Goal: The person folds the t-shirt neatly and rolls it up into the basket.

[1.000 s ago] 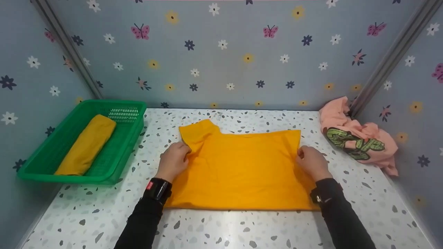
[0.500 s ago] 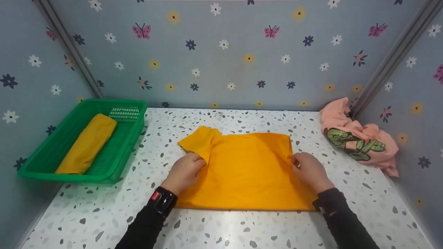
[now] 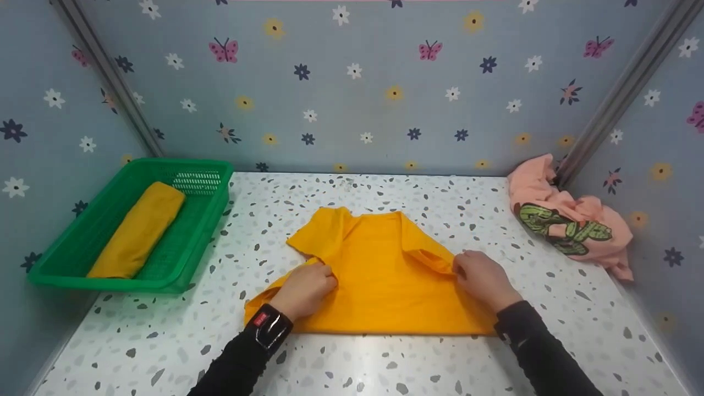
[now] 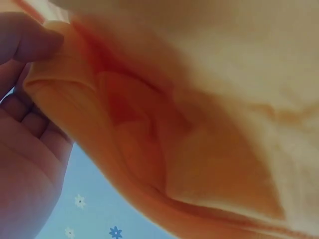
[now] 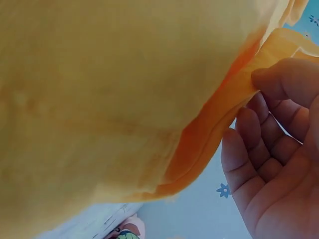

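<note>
A yellow T-shirt (image 3: 385, 286) lies on the speckled table, its far right part folded inward toward me. On its left side my left hand (image 3: 306, 290) pinches the cloth; a short sleeve (image 3: 319, 234) spreads just beyond that hand. My right hand (image 3: 485, 279) pinches the folded edge on the other side. In the left wrist view, the thumb and fingers of the left hand (image 4: 30, 119) grip a hemmed edge, with the cloth gaping beside it. The right wrist view has the right hand's thumb (image 5: 281, 79) pressing a hem against the fingers.
A green plastic basket (image 3: 190, 264) stands at the left, holding a folded yellow cloth (image 3: 140, 231). Crumpled pink fabric with a green print (image 3: 572, 214) lies in the far right corner. Patterned walls (image 3: 379, 115) enclose the speckled table (image 3: 363, 366) on three sides.
Both hands have moved inward and toward me, pulling the shirt's edges along. The far right corner has folded over, and the sleeve on the left has slid nearer.
</note>
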`<state>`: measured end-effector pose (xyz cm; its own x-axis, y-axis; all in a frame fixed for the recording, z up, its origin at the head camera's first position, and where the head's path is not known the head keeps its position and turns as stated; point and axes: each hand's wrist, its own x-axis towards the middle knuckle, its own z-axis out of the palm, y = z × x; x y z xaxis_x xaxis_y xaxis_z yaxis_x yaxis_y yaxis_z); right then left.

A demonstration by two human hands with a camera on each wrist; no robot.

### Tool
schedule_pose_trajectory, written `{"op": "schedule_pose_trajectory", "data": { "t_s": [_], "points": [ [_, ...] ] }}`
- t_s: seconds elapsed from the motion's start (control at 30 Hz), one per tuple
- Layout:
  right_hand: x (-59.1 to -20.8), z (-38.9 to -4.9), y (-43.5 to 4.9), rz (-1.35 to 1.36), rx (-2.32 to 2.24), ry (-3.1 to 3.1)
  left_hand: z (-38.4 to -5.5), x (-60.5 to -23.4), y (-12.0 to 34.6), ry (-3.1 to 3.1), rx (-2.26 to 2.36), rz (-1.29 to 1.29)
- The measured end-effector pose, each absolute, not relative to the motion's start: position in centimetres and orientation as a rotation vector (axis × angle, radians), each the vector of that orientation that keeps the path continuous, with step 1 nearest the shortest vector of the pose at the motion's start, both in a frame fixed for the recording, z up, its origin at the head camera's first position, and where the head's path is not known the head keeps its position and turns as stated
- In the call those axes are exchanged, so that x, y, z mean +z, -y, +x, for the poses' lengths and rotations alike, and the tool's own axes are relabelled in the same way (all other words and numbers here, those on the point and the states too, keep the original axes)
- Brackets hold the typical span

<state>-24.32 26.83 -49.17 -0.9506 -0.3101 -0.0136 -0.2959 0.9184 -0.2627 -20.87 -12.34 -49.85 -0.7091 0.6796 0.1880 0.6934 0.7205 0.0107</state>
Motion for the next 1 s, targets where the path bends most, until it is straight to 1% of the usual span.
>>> {"op": "schedule_pose_trajectory", "data": {
  "t_s": [0.4, 0.73, 0.83, 1.0],
  "points": [
    [-49.4, -24.4, -26.3, -0.501, -0.337, -2.976, -20.8, -49.7, 12.2, 2.842, -0.190, -1.102],
    [-48.6, -24.2, -26.2, -0.555, -0.322, -2.942, -21.4, -47.8, 12.8, 2.884, -0.384, -1.044],
    [-48.3, -24.1, -25.8, -0.594, -0.309, -2.969, -21.7, -47.0, 13.1, 2.881, -0.439, -1.010],
    [-47.9, -24.2, -24.8, -0.622, -0.311, -3.010, -22.6, -46.0, 13.7, 2.906, -0.450, -0.881]
  ]
}}
